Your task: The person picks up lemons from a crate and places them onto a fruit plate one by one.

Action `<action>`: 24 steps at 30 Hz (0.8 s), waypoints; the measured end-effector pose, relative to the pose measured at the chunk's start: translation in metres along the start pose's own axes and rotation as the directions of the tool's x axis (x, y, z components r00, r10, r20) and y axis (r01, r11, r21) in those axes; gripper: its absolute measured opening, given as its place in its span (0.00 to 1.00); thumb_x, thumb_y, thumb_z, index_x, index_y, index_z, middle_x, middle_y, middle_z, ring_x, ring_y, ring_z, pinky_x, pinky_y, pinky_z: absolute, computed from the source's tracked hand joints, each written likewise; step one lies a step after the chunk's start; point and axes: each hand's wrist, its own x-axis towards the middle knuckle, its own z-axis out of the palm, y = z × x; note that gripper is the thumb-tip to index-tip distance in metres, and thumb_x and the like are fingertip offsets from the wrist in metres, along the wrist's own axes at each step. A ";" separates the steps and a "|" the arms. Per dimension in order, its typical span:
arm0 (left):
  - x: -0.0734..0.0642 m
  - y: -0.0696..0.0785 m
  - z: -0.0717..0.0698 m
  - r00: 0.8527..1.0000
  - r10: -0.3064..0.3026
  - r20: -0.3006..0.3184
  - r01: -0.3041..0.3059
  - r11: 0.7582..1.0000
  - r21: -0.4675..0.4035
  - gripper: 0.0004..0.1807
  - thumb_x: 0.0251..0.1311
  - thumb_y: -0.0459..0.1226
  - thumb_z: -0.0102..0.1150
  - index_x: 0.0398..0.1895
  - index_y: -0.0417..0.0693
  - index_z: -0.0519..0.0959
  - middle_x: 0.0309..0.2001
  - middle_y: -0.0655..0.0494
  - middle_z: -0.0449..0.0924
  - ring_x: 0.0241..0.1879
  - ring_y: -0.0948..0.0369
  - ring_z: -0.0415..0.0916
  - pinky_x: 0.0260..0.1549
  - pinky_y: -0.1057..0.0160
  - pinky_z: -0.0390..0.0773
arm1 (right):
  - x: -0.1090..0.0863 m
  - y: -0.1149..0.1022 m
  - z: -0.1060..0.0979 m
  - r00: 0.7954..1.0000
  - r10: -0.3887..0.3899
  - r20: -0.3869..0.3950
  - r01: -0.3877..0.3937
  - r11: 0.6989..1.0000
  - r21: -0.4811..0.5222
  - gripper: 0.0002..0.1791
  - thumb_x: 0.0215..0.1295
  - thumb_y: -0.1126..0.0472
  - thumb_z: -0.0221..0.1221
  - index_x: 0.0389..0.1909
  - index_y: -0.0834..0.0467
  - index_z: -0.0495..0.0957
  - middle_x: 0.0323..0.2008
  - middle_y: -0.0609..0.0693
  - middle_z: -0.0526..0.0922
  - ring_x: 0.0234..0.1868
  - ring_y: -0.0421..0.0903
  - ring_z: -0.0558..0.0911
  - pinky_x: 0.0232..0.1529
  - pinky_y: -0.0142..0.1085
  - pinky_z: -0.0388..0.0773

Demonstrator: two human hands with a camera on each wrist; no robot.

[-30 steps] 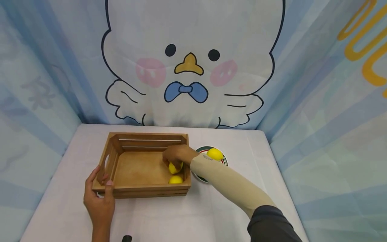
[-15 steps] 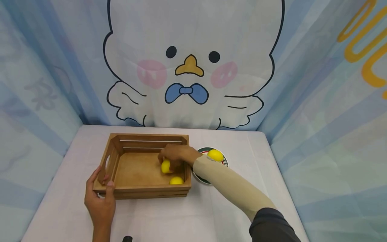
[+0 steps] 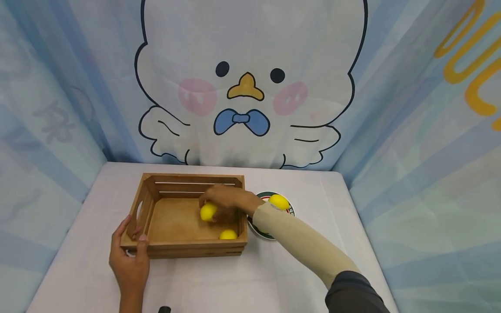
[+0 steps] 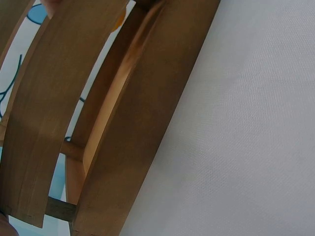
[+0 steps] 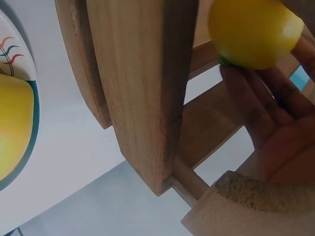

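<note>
A slatted wooden crate [image 3: 184, 248] stands on the white table. My left hand [image 3: 130, 261] grips its front left corner, thumb over the rim and fingers through the handle hole. Inside the crate, my right hand [image 3: 223, 200] holds a yellow lemon [image 3: 208, 211] in its fingertips. The right wrist view shows this lemon [image 5: 253, 32] above the fingers, its green tip downward. A second lemon [image 3: 228, 234] lies in the crate's front right corner, partly hidden by the front wall. In the left wrist view the crate's slats [image 4: 133, 123] fill the left side.
Right of the crate sits a round plate [image 3: 291, 210] with a dark green rim, bearing another lemon [image 3: 278, 201]. My right forearm covers part of the plate. A black object [image 3: 165, 309] shows at the bottom edge. Printed curtains [image 3: 242, 143] enclose the table at the back and sides.
My right hand has moved left inside the crate with the lemon, away from the right wall. The left hand keeps its grip on the corner.
</note>
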 end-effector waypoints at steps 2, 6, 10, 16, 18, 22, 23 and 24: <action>0.000 -0.001 0.000 1.000 -0.002 0.000 0.002 1.000 -0.006 0.36 0.65 0.24 0.62 0.76 0.56 0.74 0.71 0.52 0.78 0.56 0.70 0.79 0.61 0.79 0.70 | 0.000 0.000 0.000 1.000 -0.010 -0.025 0.010 1.000 0.004 0.27 0.64 0.52 0.75 0.64 0.46 0.82 0.64 0.44 0.83 0.62 0.44 0.77 0.71 0.36 0.72; 0.000 -0.002 0.000 1.000 -0.001 0.002 0.001 1.000 -0.007 0.36 0.65 0.23 0.62 0.76 0.56 0.74 0.71 0.53 0.77 0.57 0.69 0.79 0.60 0.79 0.71 | -0.001 -0.001 -0.001 0.995 -0.038 -0.088 0.040 0.999 0.014 0.28 0.64 0.52 0.74 0.65 0.47 0.82 0.64 0.44 0.84 0.63 0.44 0.79 0.72 0.37 0.72; 0.000 -0.003 0.000 1.000 -0.002 0.003 0.002 1.000 -0.006 0.36 0.65 0.23 0.62 0.76 0.56 0.74 0.71 0.53 0.77 0.57 0.69 0.79 0.60 0.79 0.71 | -0.002 -0.001 -0.002 0.987 -0.060 -0.147 0.063 0.998 0.016 0.29 0.63 0.51 0.75 0.66 0.49 0.81 0.65 0.44 0.83 0.66 0.44 0.78 0.75 0.39 0.70; 0.001 -0.002 0.000 1.000 0.008 0.001 -0.008 0.999 -0.038 0.37 0.64 0.22 0.61 0.76 0.55 0.74 0.70 0.52 0.78 0.56 0.68 0.79 0.59 0.79 0.72 | -0.004 -0.002 -0.002 0.974 -0.043 -0.224 0.062 0.995 0.075 0.30 0.61 0.53 0.76 0.65 0.50 0.82 0.61 0.47 0.83 0.61 0.45 0.79 0.70 0.40 0.75; 0.001 -0.002 -0.001 1.000 0.013 0.002 -0.013 0.999 -0.042 0.37 0.64 0.22 0.62 0.75 0.55 0.74 0.70 0.52 0.78 0.57 0.68 0.80 0.59 0.79 0.72 | -0.005 -0.003 -0.001 0.970 -0.038 -0.241 0.058 0.995 0.077 0.30 0.61 0.52 0.77 0.65 0.49 0.82 0.60 0.47 0.83 0.60 0.45 0.78 0.69 0.39 0.75; 0.001 -0.001 -0.001 1.000 0.013 0.006 -0.013 0.999 -0.040 0.37 0.64 0.23 0.62 0.75 0.56 0.74 0.70 0.52 0.78 0.57 0.68 0.80 0.58 0.79 0.72 | -0.005 -0.003 -0.001 0.964 -0.035 -0.264 0.052 0.997 0.055 0.31 0.60 0.51 0.77 0.65 0.47 0.82 0.59 0.46 0.82 0.60 0.44 0.78 0.70 0.38 0.75; 0.001 -0.001 -0.002 1.000 0.013 0.007 -0.013 0.999 -0.042 0.36 0.65 0.23 0.62 0.75 0.56 0.74 0.70 0.53 0.78 0.57 0.68 0.80 0.58 0.79 0.72 | -0.005 -0.003 -0.001 0.961 -0.039 -0.273 0.055 0.997 0.051 0.31 0.60 0.51 0.77 0.65 0.47 0.82 0.59 0.46 0.82 0.60 0.44 0.78 0.70 0.39 0.75; 0.001 -0.001 -0.002 1.000 0.012 0.007 -0.011 0.999 -0.044 0.36 0.65 0.23 0.61 0.75 0.56 0.74 0.70 0.53 0.79 0.57 0.68 0.80 0.58 0.79 0.73 | -0.006 -0.004 -0.001 0.958 -0.042 -0.284 0.058 0.997 0.048 0.31 0.60 0.51 0.77 0.65 0.47 0.82 0.60 0.46 0.82 0.61 0.44 0.78 0.70 0.39 0.75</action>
